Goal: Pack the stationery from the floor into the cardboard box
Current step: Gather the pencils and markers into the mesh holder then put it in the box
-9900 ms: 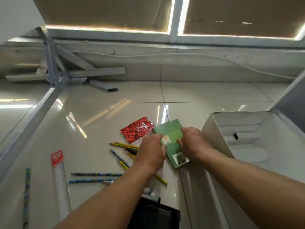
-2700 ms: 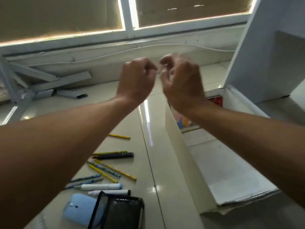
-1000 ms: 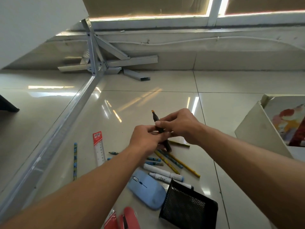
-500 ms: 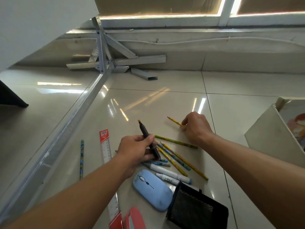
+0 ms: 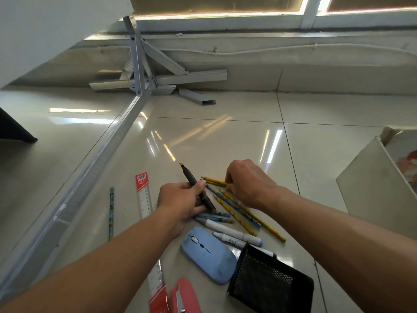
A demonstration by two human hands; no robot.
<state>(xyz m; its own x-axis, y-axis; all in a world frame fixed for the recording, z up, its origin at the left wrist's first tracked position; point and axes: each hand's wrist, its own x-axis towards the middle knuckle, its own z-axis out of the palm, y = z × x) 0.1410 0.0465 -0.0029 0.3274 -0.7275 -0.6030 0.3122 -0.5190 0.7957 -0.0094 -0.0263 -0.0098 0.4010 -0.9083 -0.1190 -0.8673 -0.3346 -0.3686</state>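
Observation:
My left hand point(image 5: 180, 201) grips a black marker point(image 5: 190, 177) with an orange tip, held tilted above the floor. My right hand point(image 5: 249, 182) is closed on two yellow pencils point(image 5: 214, 182) at the top of a loose pile of pencils point(image 5: 239, 211) on the tiles. Two white markers point(image 5: 232, 234) lie just below the pile. A clear ruler with a red end point(image 5: 144, 195) and a single blue pencil point(image 5: 111, 211) lie to the left. The cardboard box point(image 5: 370, 184) stands at the right edge, with colourful paper showing inside.
A blue computer mouse point(image 5: 207, 254), a black mesh pen holder point(image 5: 270, 283) on its side and a red stapler point(image 5: 185, 297) lie near me. A long metal rail point(image 5: 90, 177) runs diagonally on the left toward a heap of metal bars point(image 5: 158, 80) by the wall.
My right hand has come back from the far pencil to the top of the pile and closed on yellow pencils. My left hand still holds the black marker.

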